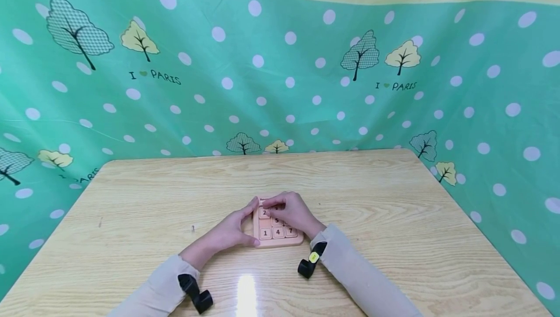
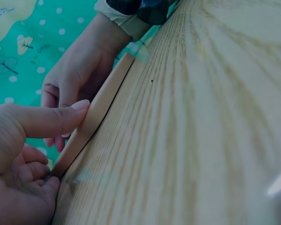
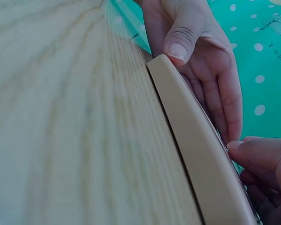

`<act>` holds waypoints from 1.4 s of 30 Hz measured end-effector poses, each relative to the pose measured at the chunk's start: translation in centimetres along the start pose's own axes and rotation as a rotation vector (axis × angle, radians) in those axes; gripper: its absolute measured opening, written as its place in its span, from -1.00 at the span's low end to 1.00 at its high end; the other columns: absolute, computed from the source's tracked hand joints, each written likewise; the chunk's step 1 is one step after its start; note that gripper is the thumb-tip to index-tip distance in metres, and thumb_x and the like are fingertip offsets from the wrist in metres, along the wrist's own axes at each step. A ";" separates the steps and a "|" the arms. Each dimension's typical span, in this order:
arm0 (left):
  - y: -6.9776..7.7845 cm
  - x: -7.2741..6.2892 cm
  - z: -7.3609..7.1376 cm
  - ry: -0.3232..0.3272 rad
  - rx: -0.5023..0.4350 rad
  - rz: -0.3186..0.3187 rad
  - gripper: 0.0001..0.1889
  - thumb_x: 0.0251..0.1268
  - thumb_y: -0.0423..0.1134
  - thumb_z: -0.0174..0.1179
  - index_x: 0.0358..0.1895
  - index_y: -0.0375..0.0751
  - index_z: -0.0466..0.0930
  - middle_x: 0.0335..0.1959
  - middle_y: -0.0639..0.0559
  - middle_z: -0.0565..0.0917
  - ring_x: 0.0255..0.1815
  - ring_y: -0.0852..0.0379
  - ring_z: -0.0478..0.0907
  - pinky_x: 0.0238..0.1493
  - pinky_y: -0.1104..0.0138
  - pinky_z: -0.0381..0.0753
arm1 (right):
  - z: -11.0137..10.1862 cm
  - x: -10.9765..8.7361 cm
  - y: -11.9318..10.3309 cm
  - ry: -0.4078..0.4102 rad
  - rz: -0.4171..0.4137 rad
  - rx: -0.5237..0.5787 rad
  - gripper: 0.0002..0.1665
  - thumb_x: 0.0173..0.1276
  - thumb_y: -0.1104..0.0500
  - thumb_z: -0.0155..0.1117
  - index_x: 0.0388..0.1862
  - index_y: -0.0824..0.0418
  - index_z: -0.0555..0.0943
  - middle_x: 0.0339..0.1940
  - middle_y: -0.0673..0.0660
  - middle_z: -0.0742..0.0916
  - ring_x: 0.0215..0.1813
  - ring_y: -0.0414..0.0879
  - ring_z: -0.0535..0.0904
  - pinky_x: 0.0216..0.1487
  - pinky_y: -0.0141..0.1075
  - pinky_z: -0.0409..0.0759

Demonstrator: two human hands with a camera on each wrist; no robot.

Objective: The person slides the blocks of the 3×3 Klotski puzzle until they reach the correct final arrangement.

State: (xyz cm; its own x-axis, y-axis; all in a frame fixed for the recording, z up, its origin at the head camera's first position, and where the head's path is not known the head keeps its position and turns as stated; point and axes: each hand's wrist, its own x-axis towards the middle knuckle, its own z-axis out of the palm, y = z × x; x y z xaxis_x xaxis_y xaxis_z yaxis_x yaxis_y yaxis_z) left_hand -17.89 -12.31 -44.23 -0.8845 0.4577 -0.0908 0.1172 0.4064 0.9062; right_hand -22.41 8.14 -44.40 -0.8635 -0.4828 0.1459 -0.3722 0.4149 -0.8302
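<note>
A wooden number slide puzzle (image 1: 280,243) lies flat on the table, with numbered square tiles in its frame. My left hand (image 1: 228,232) holds its left side, thumb at the near corner and fingers at the far corner; the right wrist view shows this thumb (image 3: 178,49) against the frame. Over the upper tiles is my right hand (image 1: 294,212), thumb and index fingertips at the tile marked 2 (image 1: 264,213). Below that tile is a vacant slot (image 1: 265,222). Tiles 1 (image 1: 265,233), 4 and 7 form the near row. The right hand covers part of the upper tiles.
The puzzle rests on a light wood-grain table (image 1: 175,195). A green dotted cloth (image 1: 271,98) with printed trees hangs behind and at both sides. Black wrist cameras are strapped over both sleeves (image 1: 354,271). Light reflects off the table's near part.
</note>
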 end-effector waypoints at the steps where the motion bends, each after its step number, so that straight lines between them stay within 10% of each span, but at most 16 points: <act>1: 0.0 0.0 0.0 -0.001 -0.004 0.002 0.11 -0.17 -0.33 0.47 0.48 -0.27 -0.08 0.52 -0.08 -0.08 0.51 -0.05 -0.14 0.47 0.11 -0.17 | 0.0 0.0 0.0 -0.007 0.000 -0.004 -0.76 0.18 0.26 0.36 -0.13 0.17 0.72 -0.19 0.02 0.76 -0.05 -0.15 0.61 -0.02 -0.37 0.58; 20: -0.2 -0.2 -0.6 0.008 -0.055 0.003 0.09 -0.16 -0.39 0.45 0.47 -0.30 -0.10 0.52 -0.10 -0.09 0.50 -0.05 -0.13 0.47 0.16 -0.18 | -0.7 0.4 0.3 -0.172 -0.085 -0.013 -0.79 0.17 0.23 0.39 -0.18 0.10 0.75 -0.34 -0.13 0.70 -0.24 -0.25 0.52 -0.20 -0.43 0.53; 42: 0.1 -0.1 0.1 0.009 -0.069 -0.017 0.12 -0.20 -0.42 0.45 0.48 -0.26 -0.11 0.52 -0.10 -0.09 0.50 -0.04 -0.11 0.47 0.16 -0.18 | -2.5 -1.5 0.9 0.027 0.074 0.140 -0.66 0.16 0.25 0.36 -0.03 0.20 0.67 -0.07 0.07 0.73 0.05 -0.06 0.60 0.18 -0.19 0.51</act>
State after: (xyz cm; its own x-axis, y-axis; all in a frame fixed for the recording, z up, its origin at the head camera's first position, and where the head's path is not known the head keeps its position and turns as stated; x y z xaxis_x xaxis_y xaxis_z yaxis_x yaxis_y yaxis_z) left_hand -17.76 -12.24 -44.18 -0.8903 0.4437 -0.1026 0.0715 0.3586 0.9307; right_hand -22.32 11.17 -44.00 -0.8965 -0.4328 0.0943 -0.2574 0.3358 -0.9061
